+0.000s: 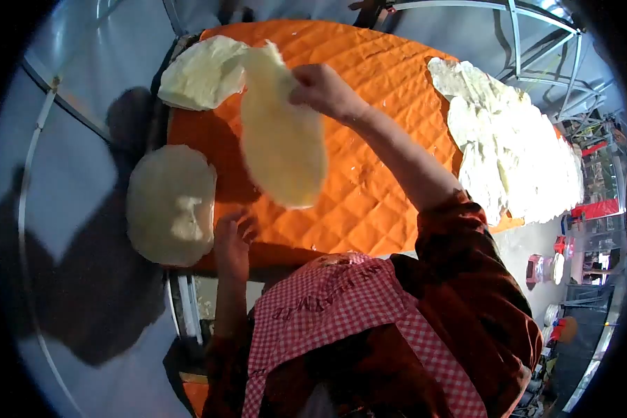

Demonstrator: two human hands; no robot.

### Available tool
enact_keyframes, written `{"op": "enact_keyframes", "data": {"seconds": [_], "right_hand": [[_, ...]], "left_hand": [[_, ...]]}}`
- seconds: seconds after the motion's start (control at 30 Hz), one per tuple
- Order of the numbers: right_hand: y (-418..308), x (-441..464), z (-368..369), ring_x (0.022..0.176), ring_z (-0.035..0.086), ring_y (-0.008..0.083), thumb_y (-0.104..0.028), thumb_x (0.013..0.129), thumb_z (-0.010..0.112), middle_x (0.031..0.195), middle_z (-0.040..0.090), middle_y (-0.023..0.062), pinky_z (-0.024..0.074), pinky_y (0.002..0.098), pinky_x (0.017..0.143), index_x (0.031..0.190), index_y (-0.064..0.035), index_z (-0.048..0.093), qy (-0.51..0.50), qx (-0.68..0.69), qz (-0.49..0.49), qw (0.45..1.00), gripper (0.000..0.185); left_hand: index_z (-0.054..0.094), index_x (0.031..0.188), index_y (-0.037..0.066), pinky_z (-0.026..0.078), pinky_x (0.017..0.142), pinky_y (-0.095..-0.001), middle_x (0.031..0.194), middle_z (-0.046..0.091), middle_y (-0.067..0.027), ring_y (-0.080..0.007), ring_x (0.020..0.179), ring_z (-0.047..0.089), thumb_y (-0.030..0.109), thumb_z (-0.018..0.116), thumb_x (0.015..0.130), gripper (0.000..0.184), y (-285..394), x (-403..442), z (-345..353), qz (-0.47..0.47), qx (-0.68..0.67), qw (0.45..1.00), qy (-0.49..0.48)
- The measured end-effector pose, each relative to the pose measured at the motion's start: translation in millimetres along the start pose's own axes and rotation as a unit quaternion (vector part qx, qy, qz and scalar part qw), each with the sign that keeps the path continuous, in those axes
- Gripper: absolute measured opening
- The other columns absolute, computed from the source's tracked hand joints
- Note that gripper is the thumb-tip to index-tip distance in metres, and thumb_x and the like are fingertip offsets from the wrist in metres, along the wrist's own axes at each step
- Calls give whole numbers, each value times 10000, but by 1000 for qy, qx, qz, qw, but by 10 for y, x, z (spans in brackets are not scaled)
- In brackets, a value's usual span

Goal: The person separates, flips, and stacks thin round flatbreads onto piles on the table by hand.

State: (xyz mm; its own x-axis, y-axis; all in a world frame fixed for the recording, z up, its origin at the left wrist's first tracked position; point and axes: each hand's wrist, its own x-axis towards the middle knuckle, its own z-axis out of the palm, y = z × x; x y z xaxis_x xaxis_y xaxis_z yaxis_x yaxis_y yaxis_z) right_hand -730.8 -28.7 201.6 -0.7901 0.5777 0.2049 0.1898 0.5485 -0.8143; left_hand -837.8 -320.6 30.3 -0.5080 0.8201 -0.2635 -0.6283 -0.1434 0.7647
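Observation:
My right hand [325, 90] is closed on the edge of a thin, pale oval flatbread [283, 143], which hangs above the orange quilted cloth, blurred by motion. At the table's near left, my left hand [233, 240] has its fingers apart and holds nothing. Just left of that hand lies a round stack of flatbreads [167, 191], with a small folded or torn piece [187, 223] on top. A second pile of pale flatbreads [205, 73] sits at the far left corner, partly behind the held one.
An orange quilted cloth [369, 188] covers the table. Many overlapping flatbreads [498, 139] are spread over its right end. Metal frame bars [515, 35] stand at the upper right, and a grey sheet wall [76, 174] lies to the left.

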Motion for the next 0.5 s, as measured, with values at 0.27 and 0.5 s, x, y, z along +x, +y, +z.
{"op": "enact_keyframes", "data": {"seconds": [0.27,0.5], "right_hand": [[185,-1127,1227,728,629,323,-289,785,606,762,624,190,495,391,675,842,-19,621,-107,-135,63,983,276],[893,-1747,1306,797,616,296,-249,807,619,853,651,158,481,364,768,908,-32,654,-76,25,44,996,242]], "left_hand": [[422,1299,120,423,957,-427,1264,496,-87,-259,1134,493,579,401,907,604,-518,461,370,-98,-282,944,-139],[313,1380,74,343,1030,-423,1323,443,-107,-270,1207,431,557,364,929,663,-788,350,448,-136,-260,951,-100]]}}
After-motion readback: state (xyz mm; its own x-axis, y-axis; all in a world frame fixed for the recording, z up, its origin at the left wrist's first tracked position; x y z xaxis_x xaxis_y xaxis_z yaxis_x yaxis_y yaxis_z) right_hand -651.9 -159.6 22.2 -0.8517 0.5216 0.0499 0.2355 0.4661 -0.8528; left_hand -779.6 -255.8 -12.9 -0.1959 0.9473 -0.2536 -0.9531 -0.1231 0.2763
